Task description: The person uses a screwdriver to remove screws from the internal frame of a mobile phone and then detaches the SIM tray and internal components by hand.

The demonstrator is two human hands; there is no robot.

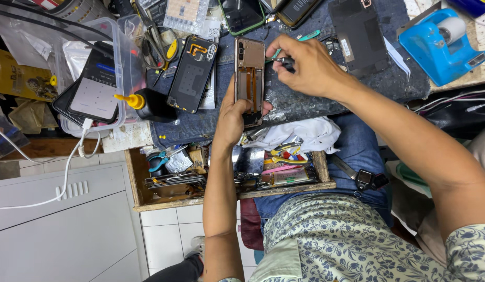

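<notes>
My left hand [233, 116] grips the lower end of an opened phone [249, 78] with its back off, showing a gold frame and an orange ribbon cable. My right hand [305, 65] is closed on a small dark-handled screwdriver [284, 62], whose tip meets the phone's upper right edge. Both hands work over a dark, worn mat [305, 102] on the bench.
A removed black back cover [193, 73] lies left of the phone, beside a black bottle with a yellow nozzle [148, 104]. A clear plastic box [96, 83] holds another phone. A blue tape dispenser [440, 44] stands far right. An open wooden drawer [226, 177] holds tools.
</notes>
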